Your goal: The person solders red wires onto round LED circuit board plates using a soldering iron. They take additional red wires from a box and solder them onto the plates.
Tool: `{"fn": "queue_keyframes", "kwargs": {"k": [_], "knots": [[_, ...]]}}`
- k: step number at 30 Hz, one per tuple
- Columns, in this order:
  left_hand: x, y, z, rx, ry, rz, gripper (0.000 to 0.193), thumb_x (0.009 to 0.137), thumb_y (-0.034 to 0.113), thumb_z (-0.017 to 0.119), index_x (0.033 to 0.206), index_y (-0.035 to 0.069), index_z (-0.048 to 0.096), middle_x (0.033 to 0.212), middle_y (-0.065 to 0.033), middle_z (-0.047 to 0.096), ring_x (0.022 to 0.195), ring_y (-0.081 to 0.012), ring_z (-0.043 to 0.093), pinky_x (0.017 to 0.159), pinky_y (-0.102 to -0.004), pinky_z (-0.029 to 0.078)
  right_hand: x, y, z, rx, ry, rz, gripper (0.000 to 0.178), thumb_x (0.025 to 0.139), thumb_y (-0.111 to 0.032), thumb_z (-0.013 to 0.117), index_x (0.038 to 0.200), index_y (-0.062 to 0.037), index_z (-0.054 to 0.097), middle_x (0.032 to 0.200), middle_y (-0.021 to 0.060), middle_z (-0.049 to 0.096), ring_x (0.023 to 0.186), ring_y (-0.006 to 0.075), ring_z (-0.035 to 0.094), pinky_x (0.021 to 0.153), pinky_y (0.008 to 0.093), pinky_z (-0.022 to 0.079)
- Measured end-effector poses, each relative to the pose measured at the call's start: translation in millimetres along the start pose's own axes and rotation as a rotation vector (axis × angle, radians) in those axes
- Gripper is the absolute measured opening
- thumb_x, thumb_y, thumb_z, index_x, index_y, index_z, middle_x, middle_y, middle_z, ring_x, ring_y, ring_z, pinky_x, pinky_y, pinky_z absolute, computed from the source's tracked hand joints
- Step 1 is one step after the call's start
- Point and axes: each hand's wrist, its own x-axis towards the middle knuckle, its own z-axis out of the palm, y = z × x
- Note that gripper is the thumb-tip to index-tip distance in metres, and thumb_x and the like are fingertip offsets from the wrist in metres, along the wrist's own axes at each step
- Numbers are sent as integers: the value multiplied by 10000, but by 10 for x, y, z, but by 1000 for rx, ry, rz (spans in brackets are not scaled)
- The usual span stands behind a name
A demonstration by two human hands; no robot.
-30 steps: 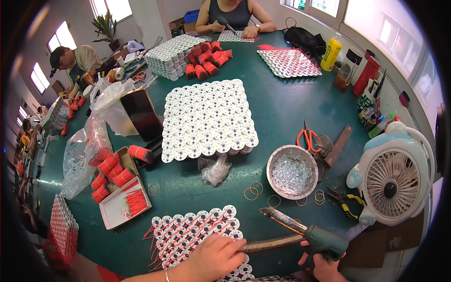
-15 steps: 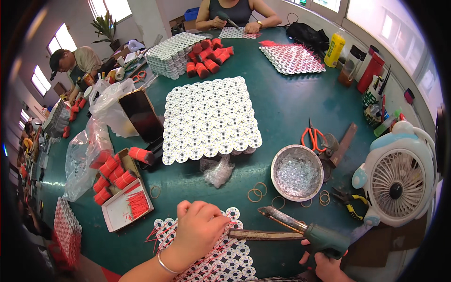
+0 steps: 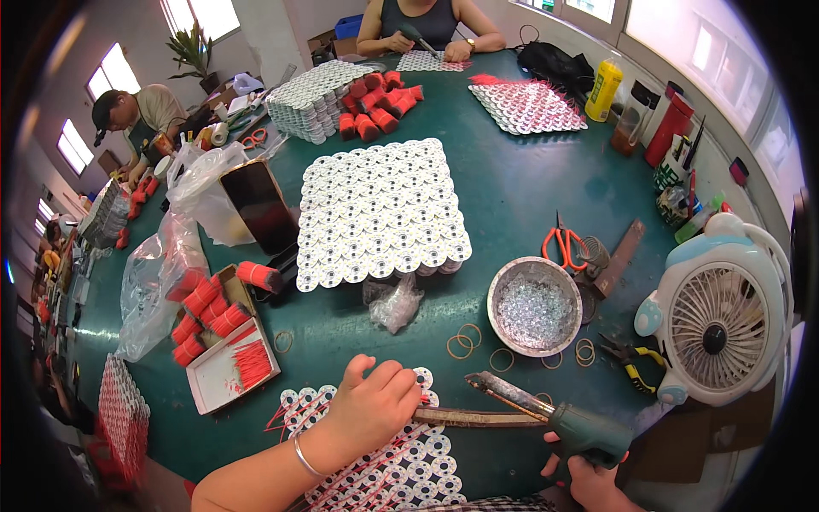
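Note:
Low in the view lies a panel of round white circuit boards [image 3: 422, 469] with thin red wires [image 3: 363, 465] across it. My left hand [image 3: 375, 408], with a silver bangle at the wrist, is over its upper part. Its fingers are pinched together, and a bit of red wire shows at their tips. My right hand [image 3: 593, 485] grips a green soldering gun [image 3: 589, 435] by its handle. The gun's metal tip points up and left, apart from the panel. A narrow brownish strip [image 3: 482, 418] runs from beside my left fingers to behind the gun.
A bowl of silvery bits [image 3: 536, 309], orange-handled scissors [image 3: 561, 246], pliers [image 3: 636, 365] and a fan [image 3: 715, 337] stand right. Ahead is a stack of white board panels [image 3: 384, 213]. Left are a phone [image 3: 260, 207] and an open box of red wires [image 3: 229, 375]. A co-worker [image 3: 426, 30] sits opposite.
My left hand has moved slightly up and right over the panel. My right hand and the soldering gun have hardly moved; the whole view has shifted a little.

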Motion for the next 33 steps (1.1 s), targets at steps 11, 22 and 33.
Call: {"fn": "queue_keyframes", "kwargs": {"k": [11,22,33], "knots": [[-155,-62,-162,-655,284,-347,121,709,76,640,825,91,609,931,-51,631,906,-196,593,815,-374,400,-240,38,-28,-57,12,-33,446,853,-208,513,1203,40,393,1014,189,566,548,243,594,474,306,488],[-834,707,-255,-2473,-246,-1141,192,925,145,451,1086,41,443,901,-61,567,879,-149,570,830,-319,469,-252,93,73,-1,-80,22,446,829,-160,518,1200,50,388,1023,200,570,564,259,597,509,337,504],[-692,667,-355,-960,91,-536,243,774,-23,538,998,23,619,769,-75,621,660,-200,580,651,-301,465,-370,125,42,-36,-78,56,504,840,-273,574,1195,40,403,1026,199,571,566,249,591,527,335,506]]}}
